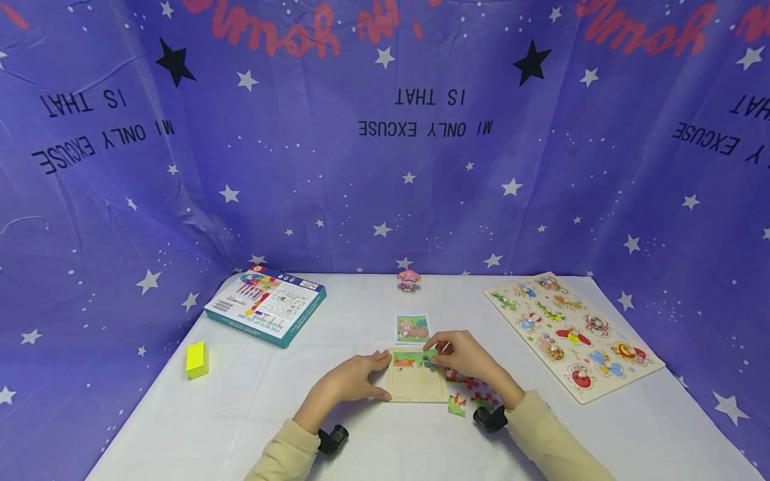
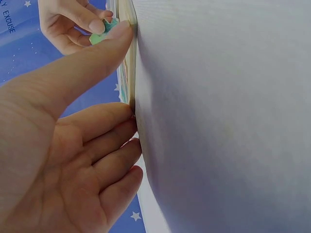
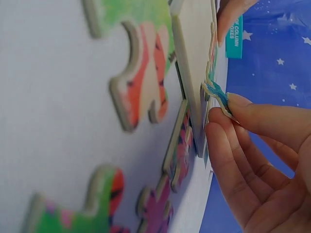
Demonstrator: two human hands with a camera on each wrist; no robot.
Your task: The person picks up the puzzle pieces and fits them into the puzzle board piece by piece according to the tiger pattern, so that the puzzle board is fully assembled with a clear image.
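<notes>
A shallow wooden puzzle tray [image 1: 416,387] lies in front of the person, with picture pieces [image 1: 406,361] along its far side. The left hand [image 1: 353,378] rests against the tray's left edge, thumb and fingers spread apart and touching it. Between thumb and fingertips, the right hand [image 1: 468,355] pinches a green and blue puzzle piece [image 3: 217,94] over the tray's far right corner. In the right wrist view the piece is tilted against other pieces; whether it is seated cannot be told. Loose jigsaw pieces [image 1: 457,404] lie right of the tray, partly under the right hand.
Beyond the tray lies a picture card [image 1: 412,328], with a small pink figurine [image 1: 408,280] at the table's far edge. A teal-edged box [image 1: 267,304] and a yellow block [image 1: 196,360] are on the left. An insect puzzle board [image 1: 571,334] lies on the right.
</notes>
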